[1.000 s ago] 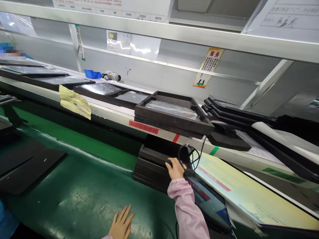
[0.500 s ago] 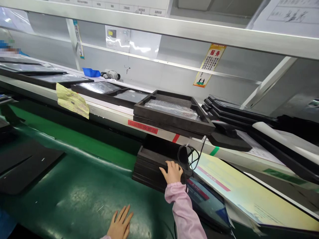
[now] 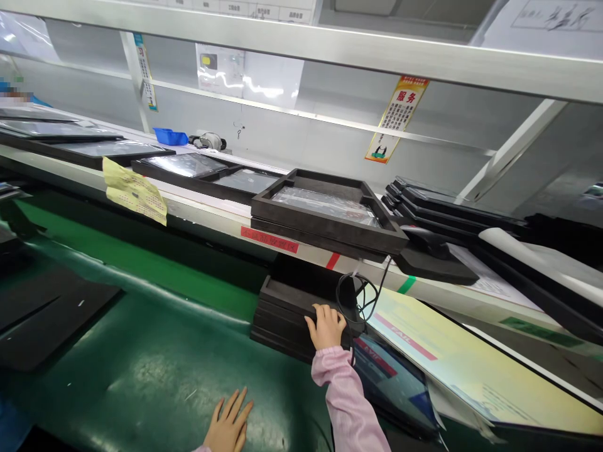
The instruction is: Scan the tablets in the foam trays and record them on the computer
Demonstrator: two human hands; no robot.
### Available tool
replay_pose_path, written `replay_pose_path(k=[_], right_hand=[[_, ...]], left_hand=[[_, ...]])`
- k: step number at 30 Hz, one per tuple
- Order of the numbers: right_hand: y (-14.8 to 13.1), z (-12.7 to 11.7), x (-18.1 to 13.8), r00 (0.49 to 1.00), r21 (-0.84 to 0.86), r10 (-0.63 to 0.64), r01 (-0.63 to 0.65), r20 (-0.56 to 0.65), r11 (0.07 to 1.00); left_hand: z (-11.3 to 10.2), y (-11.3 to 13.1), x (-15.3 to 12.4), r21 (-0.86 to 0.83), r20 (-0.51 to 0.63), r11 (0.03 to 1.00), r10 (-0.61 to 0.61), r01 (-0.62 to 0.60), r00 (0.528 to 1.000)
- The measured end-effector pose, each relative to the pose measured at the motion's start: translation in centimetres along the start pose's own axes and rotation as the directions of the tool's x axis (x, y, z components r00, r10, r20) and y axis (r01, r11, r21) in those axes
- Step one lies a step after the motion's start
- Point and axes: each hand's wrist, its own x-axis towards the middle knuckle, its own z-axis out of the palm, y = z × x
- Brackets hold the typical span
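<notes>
- Head view, what changed: compared with a second ago, the right hand (image 3: 326, 328) has drawn back a little from the cable (image 3: 346, 301) towards the front of the stack (image 3: 282, 317) of black trays; over the last half-second it has barely moved. The stack has stayed in place, so nothing seems to have been lifted.
- Grip: the right hand's fingers bend over the stack's near upper edge; whether they grasp or merely rest, I cannot tell. The left hand (image 3: 228, 424) lies with fingers spread on the mat (image 3: 155, 376), grasping nothing.
- The stack stands on the green mat, just below the shelf (image 3: 313, 252) and beside a dark glossy panel (image 3: 396, 383).
- Surface: black sheets (image 3: 61, 326) lie at the left; a monitor (image 3: 471, 351) reading "FAIL" slants at the right.
- Room: the shelf bears a tray (image 3: 325, 229) with a film-wrapped item, a blue bin (image 3: 170, 137) and dark frames (image 3: 443, 201). Behind are a grey wall (image 3: 282, 147), a metal rail (image 3: 301, 47) and a poster (image 3: 398, 119).
</notes>
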Motion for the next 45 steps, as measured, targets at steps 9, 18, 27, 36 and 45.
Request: replay_pose_path(k=[9, 18, 27, 36, 45], right_hand=[[-0.5, -0.4, 0.0, 0.999, 0.002, 0.032, -0.032, -0.023, 0.999], [-0.5, 0.1, 0.1, 0.998, 0.019, 0.041, -0.04, -0.053, 0.999], [-0.1, 0.3, -0.1, 0.998, 0.006, 0.001, 0.0, -0.066, 1.0], [-0.7, 0.0, -0.1, 0.996, -0.007, 0.02, -0.021, -0.081, 1.0], [-0.3, -0.1, -0.6, 0.989, 0.044, -0.032, 0.038, -0.147, 0.998]], left_hand=[[-0.8, -0.1, 0.5, -0.017, -0.042, 1.0, 0.012, -0.013, 0.999], [-0.8, 0.1, 0.4, 0.001, -0.031, 1.0, 0.014, -0.014, 0.999], [-1.4, -0.1, 1.1, -0.002, -0.064, 1.0, 0.021, -0.021, 0.998], [-0.9, 1.6, 0.5, -0.083, 0.062, 0.985, -0.144, 0.149, 0.988], [-1.4, 1.8, 0.8, -0.079, 0.173, 0.977, -0.18, 0.196, 0.968]])
